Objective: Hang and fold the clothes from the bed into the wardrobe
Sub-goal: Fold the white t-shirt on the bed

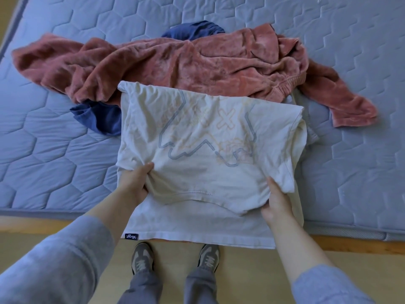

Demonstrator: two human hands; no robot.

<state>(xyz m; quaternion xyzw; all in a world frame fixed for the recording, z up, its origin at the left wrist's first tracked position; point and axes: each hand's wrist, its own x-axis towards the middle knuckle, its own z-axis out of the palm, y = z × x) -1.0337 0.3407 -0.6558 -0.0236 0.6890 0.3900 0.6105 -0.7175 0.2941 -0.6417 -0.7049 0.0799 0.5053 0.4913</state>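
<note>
Here we saw a white T-shirt point(208, 137) lying on the blue-grey mattress point(65, 150), right in front of the person. It was folded over on itself, so one layer lay on top of another. Faint grey lines and an orange cross showed through the top layer. The T-shirt's bottom hem hung over the near edge of the mattress, and a small dark label point(131, 236) sat at its left corner.

The left hand point(135, 183) gripped the left side of the top layer. Its thumb lay on top of the cloth and its fingers were tucked under it, where we could not see them. The right hand point(276, 200) gripped the right side of that layer the same way, thumb on top and fingers hidden below. The cloth bunched up a little at both hands. Both arms had grey sleeves point(54, 260).

Behind the T-shirt lay a fluffy pink top point(175, 62), crumpled and spread wide, touching the T-shirt's far edge. One pink sleeve reached out to the right of the T-shirt. A dark blue garment point(98, 119) peeked out just to the left of the T-shirt, partly under the pink top. Below the T-shirt's hem we saw two grey shoes point(142, 260) on the light wooden floor point(263, 270).
</note>
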